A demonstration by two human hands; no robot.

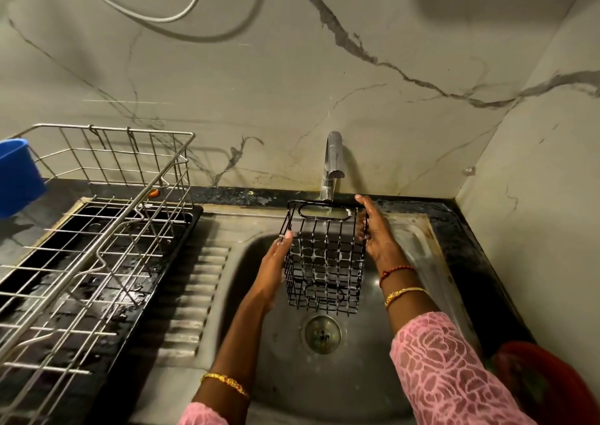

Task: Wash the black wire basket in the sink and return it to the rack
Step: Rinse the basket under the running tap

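Over the sink (279, 353), under the tap (332, 165), the black wire basket (324, 255) is held upright between both hands, its open top right below the spout. The left hand (276, 259) presses flat against the basket's left side, fingers fairly straight; the right hand (373, 229) wraps its fingers over the right rim. Water seems to be running into the basket, though the stream is faint and hard to make out. Rinsing looks to be under way, not finished. Still left: draining the basket and setting it back in the steel rack (97, 229), which stands on the desk (480, 262) to the left.
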